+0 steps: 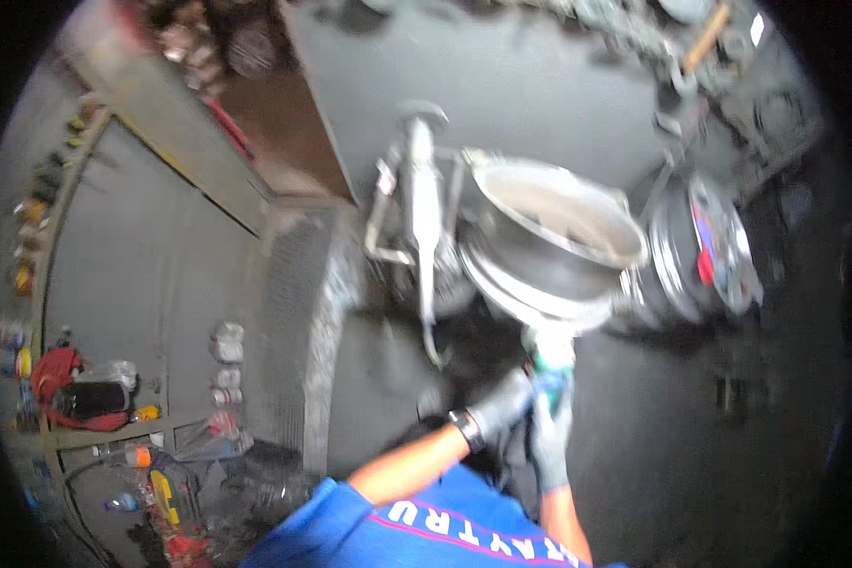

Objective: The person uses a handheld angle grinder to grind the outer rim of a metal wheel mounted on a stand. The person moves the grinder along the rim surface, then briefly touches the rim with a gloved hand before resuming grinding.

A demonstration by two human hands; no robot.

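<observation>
Both of my hands wear grey gloves and are close together just below a metal wheel rim (545,289). My left hand (504,403), with a dark band on the wrist, is closed on the left side of a green object with a pale top (552,355). Along the object's lower right side, my right hand (550,443) is closed round it too. Motion blur hides what kind of thing it is. Its pale end reaches the near edge of the rim, but whether they touch I cannot tell. The rim lies tilted, its hollow side upward.
Left of the rim rises a metal stand with a long lever (425,218). Another wheel rim (677,251) is at the right. A red bag (59,374) and several bottles rest on the grey bench (133,256) at far left. Metal parts (625,24) crowd the far edge.
</observation>
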